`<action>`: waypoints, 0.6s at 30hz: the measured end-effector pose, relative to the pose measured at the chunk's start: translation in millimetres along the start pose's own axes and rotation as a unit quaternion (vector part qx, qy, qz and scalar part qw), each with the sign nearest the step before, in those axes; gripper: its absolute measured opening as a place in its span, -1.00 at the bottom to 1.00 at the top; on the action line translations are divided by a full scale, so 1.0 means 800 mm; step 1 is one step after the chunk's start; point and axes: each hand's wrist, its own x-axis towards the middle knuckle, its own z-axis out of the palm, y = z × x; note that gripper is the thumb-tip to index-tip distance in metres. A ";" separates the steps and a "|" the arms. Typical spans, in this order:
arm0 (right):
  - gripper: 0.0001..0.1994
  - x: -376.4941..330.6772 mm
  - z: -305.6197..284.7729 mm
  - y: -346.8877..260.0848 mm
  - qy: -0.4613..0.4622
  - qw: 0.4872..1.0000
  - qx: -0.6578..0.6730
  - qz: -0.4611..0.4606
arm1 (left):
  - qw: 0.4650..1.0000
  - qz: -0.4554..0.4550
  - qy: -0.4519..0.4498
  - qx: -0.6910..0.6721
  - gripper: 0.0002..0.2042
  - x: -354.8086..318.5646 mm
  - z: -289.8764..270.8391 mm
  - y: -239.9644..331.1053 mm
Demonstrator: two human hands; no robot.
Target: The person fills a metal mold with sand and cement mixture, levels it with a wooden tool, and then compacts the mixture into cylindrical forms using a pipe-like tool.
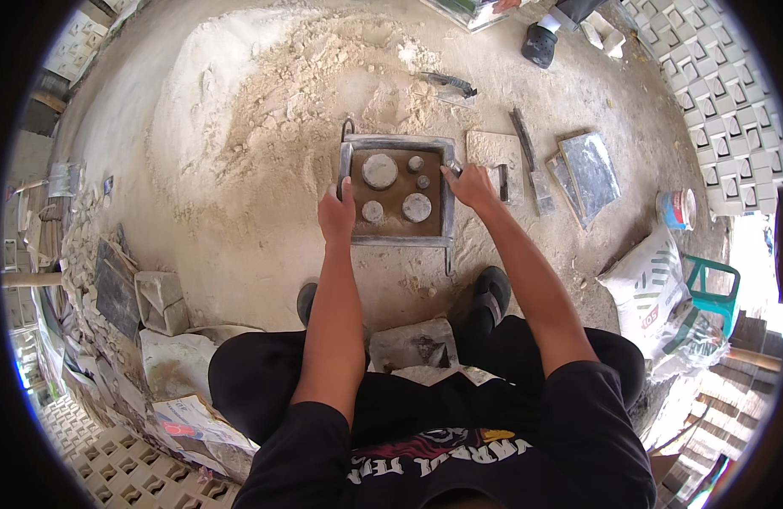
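Note:
A square grey metal mould frame (400, 241) lies on the ground in front of me. Brown, damp-looking material (394, 191) fills it. Several round pale discs sit in that fill, the biggest (379, 171) at the upper left and another large one (417, 207) at the lower right. Bent rods stick out at two of the frame's corners. My left hand (336, 212) is closed on the left side of the frame, thumb on top. My right hand (473, 184) grips the right side near its upper half; the undersides of the fingers are hidden.
Beyond the frame spreads a heap of pale sand (323, 76) with a trowel-like tool (451, 83) beside it. Rightward lie a flat float (493, 157), a long-handled blade (531, 165), dark plates (588, 176), a bucket (676, 209) and a sack (646, 284). Another person's shoe (540, 44) shows at top.

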 end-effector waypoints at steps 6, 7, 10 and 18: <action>-0.40 0.012 0.027 0.005 0.035 0.996 0.076 0.032 | 0.998 0.052 -0.025 -0.005 -0.38 0.022 -0.003 -0.007; -0.41 0.010 0.029 0.002 0.033 0.997 0.066 0.024 | 0.998 0.059 -0.027 0.007 -0.37 0.024 -0.004 -0.011; -0.41 0.010 0.033 0.004 0.035 0.998 0.047 0.017 | 0.997 0.072 -0.012 0.040 -0.37 0.022 -0.003 -0.016; -0.39 0.009 0.032 -0.001 0.045 0.997 0.056 0.041 | 0.997 0.045 0.008 0.059 -0.36 0.017 -0.005 -0.004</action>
